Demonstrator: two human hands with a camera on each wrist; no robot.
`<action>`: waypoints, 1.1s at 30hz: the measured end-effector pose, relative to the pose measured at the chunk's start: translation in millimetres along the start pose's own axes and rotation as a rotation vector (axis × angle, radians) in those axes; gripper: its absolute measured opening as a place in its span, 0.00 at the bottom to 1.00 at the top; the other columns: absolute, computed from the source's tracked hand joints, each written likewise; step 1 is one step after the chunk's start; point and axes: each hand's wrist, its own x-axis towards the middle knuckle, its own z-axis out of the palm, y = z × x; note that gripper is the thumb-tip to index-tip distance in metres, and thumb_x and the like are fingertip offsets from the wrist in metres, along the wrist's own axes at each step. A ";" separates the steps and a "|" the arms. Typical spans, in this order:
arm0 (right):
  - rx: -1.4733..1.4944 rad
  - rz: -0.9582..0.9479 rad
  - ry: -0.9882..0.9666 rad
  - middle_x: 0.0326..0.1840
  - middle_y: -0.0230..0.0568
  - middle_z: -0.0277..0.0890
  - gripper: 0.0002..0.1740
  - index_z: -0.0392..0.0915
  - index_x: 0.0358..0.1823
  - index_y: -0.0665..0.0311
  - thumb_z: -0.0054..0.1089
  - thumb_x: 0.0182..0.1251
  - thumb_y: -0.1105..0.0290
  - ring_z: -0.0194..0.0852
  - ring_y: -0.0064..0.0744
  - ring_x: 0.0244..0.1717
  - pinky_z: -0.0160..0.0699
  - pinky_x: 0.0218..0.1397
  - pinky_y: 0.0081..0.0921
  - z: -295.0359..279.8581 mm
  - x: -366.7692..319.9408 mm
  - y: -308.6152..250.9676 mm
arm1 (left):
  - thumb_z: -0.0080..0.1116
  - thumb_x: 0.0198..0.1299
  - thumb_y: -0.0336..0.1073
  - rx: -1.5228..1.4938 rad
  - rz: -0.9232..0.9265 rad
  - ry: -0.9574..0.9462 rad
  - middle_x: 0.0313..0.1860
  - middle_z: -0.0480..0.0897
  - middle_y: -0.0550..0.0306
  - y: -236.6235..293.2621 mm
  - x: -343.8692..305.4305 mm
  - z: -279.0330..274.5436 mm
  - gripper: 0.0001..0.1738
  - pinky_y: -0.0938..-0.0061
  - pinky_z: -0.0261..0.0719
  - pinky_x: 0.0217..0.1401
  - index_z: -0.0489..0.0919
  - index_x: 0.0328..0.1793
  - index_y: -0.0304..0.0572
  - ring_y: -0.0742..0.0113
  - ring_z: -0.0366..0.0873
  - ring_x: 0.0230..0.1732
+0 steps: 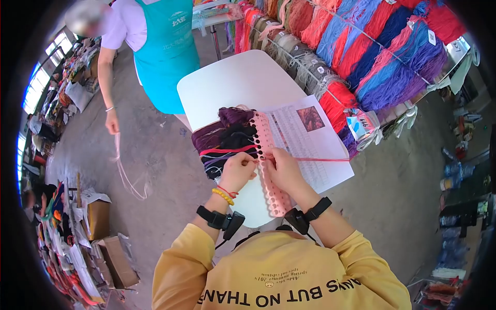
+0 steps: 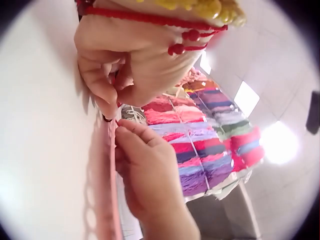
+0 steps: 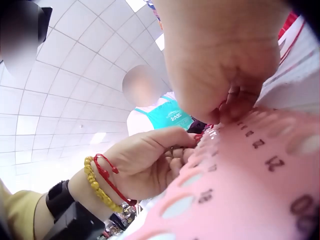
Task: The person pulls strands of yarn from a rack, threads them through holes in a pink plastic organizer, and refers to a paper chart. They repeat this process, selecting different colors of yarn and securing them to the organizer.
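A pink strip with holes (image 1: 274, 192) and printed numbers lies on a white board, dark purple and black yarn bundles (image 1: 235, 135) hanging from its left edge. The left hand (image 1: 237, 172) pinches red thread at that edge, fingers curled. Just across the strip, the right hand (image 1: 283, 169) pinches the red thread (image 1: 325, 159), which runs off to the right over a printed sheet. In the left wrist view the left hand (image 2: 132, 65) is above the right hand (image 2: 150, 175), fingertips nearly meeting. The right wrist view shows the strip (image 3: 240, 175) under the right hand (image 3: 220, 65), beside the left hand (image 3: 145, 160).
The white board (image 1: 237, 77) carries a printed sheet (image 1: 310, 129) with a small picture. Racks of colored yarn (image 1: 377, 46) stand at upper right. A person in a teal apron (image 1: 168, 51) stands at upper left, holding pale strands (image 1: 121, 165). Cardboard boxes (image 1: 116, 261) sit at lower left.
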 end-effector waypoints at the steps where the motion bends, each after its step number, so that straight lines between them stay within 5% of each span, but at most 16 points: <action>1: -0.027 -0.004 -0.018 0.34 0.48 0.71 0.08 0.69 0.37 0.65 0.53 0.56 0.73 0.72 0.52 0.35 0.72 0.38 0.42 -0.9 -1.9 -1.1 | 0.49 0.57 0.26 -0.032 -0.060 -0.021 0.25 0.79 0.59 4.2 -3.6 -4.9 0.05 0.84 0.71 0.22 0.75 0.37 0.34 0.75 0.75 0.22; 4: -0.096 -0.017 -0.050 0.36 0.47 0.70 0.07 0.69 0.36 0.65 0.54 0.56 0.73 0.72 0.52 0.35 0.72 0.38 0.41 -4.1 -3.2 -4.6 | 0.49 0.57 0.25 -0.695 -0.144 -0.124 0.29 0.78 0.60 1.4 -13.4 -12.3 0.05 0.84 0.69 0.29 0.75 0.38 0.37 0.76 0.74 0.27; 8: -0.112 -0.030 -0.030 0.35 0.46 0.69 0.07 0.69 0.36 0.64 0.53 0.57 0.72 0.72 0.51 0.36 0.72 0.38 0.39 -3.3 -7.2 -6.4 | 0.47 0.61 0.31 -1.008 -0.133 -0.267 0.32 0.77 0.61 13.7 -26.5 -15.1 0.05 0.83 0.67 0.32 0.73 0.41 0.40 0.76 0.69 0.27; 11: -0.067 -0.037 0.043 0.34 0.46 0.69 0.07 0.69 0.36 0.63 0.53 0.57 0.73 0.71 0.50 0.35 0.71 0.36 0.38 -0.7 -7.6 -3.5 | 0.45 0.64 0.36 -1.212 0.007 -0.682 0.32 0.76 0.62 -3.2 -18.3 -21.8 0.12 0.83 0.66 0.31 0.71 0.51 0.40 0.76 0.68 0.26; 15: 0.121 -0.079 0.201 0.32 0.45 0.69 0.06 0.70 0.35 0.62 0.54 0.56 0.75 0.71 0.48 0.34 0.70 0.34 0.38 -0.5 -12.8 -12.0 | 0.44 0.66 0.38 -0.719 -0.172 -0.225 0.33 0.77 0.63 25.4 -32.1 1.2 0.22 0.85 0.64 0.27 0.65 0.64 0.40 0.78 0.70 0.27; 18: 0.023 -0.289 0.134 0.31 0.43 0.69 0.10 0.69 0.37 0.62 0.55 0.52 0.76 0.70 0.46 0.32 0.69 0.33 0.38 -0.2 -17.8 -16.9 | 0.45 0.65 0.39 -0.552 -0.093 -0.266 0.38 0.79 0.61 -1.9 -21.2 4.0 0.20 0.86 0.63 0.27 0.70 0.61 0.39 0.79 0.71 0.28; 19: -0.043 -0.340 0.107 0.34 0.42 0.69 0.17 0.69 0.40 0.62 0.57 0.45 0.76 0.70 0.44 0.34 0.67 0.35 0.38 -2.5 -16.1 -17.9 | 0.46 0.65 0.39 -0.416 -0.067 -0.146 0.39 0.79 0.60 10.2 -28.5 1.6 0.17 0.85 0.64 0.27 0.75 0.55 0.38 0.79 0.69 0.25; 22: -0.216 -0.328 0.065 0.37 0.43 0.69 0.22 0.67 0.41 0.62 0.61 0.40 0.75 0.69 0.46 0.38 0.67 0.38 0.38 2.6 -16.5 -14.7 | 0.49 0.63 0.40 -0.849 -0.205 -0.018 0.33 0.78 0.64 4.2 -32.0 -27.7 0.14 0.86 0.62 0.25 0.77 0.48 0.40 0.79 0.66 0.23; 25: -0.215 -0.290 0.080 0.38 0.42 0.68 0.22 0.68 0.40 0.62 0.60 0.37 0.75 0.68 0.45 0.39 0.66 0.40 0.39 5.0 -15.6 -13.9 | 0.50 0.62 0.38 -1.085 -0.094 0.065 0.23 0.70 0.64 -40.6 -43.0 -98.2 0.12 0.85 0.59 0.21 0.70 0.26 0.45 0.79 0.61 0.20; 27: -0.220 -0.273 0.062 0.38 0.42 0.68 0.21 0.68 0.39 0.62 0.59 0.38 0.75 0.67 0.44 0.39 0.65 0.39 0.38 3.9 -16.5 -13.2 | 0.51 0.59 0.35 -1.282 0.088 0.334 0.20 0.64 0.67 -63.9 -61.6 -175.8 0.12 0.86 0.55 0.16 0.67 0.23 0.48 0.79 0.58 0.18; 28: -0.222 -0.265 0.047 0.38 0.41 0.67 0.20 0.68 0.39 0.62 0.58 0.39 0.75 0.67 0.43 0.40 0.64 0.39 0.38 3.5 -17.2 -13.3 | 0.51 0.57 0.35 -0.997 0.137 0.521 0.20 0.66 0.65 -93.1 -72.6 -231.6 0.13 0.83 0.59 0.19 0.64 0.21 0.50 0.77 0.63 0.20; 29: -0.221 -0.257 0.033 0.37 0.41 0.67 0.20 0.68 0.39 0.62 0.57 0.40 0.74 0.67 0.43 0.40 0.64 0.39 0.38 3.2 -17.3 -13.4 | 0.50 0.56 0.35 -0.721 0.110 0.865 0.25 0.73 0.60 -113.2 -88.3 -274.5 0.08 0.76 0.70 0.28 0.72 0.25 0.43 0.69 0.72 0.27; 31: -0.208 -0.253 0.030 0.37 0.41 0.67 0.18 0.68 0.37 0.62 0.57 0.40 0.74 0.66 0.43 0.39 0.63 0.38 0.38 2.5 -16.3 -13.8 | 0.52 0.55 0.38 0.516 0.012 1.397 0.33 0.79 0.54 -126.5 -111.4 -318.9 0.13 0.70 0.74 0.42 0.77 0.39 0.36 0.61 0.77 0.37; 33: -0.192 -0.241 0.037 0.35 0.41 0.67 0.16 0.68 0.35 0.62 0.57 0.40 0.74 0.66 0.43 0.38 0.63 0.38 0.38 3.4 -16.4 -12.9 | 0.52 0.56 0.38 0.863 0.017 1.309 0.38 0.80 0.51 -75.6 -113.8 -271.6 0.15 0.69 0.73 0.47 0.77 0.45 0.34 0.60 0.77 0.40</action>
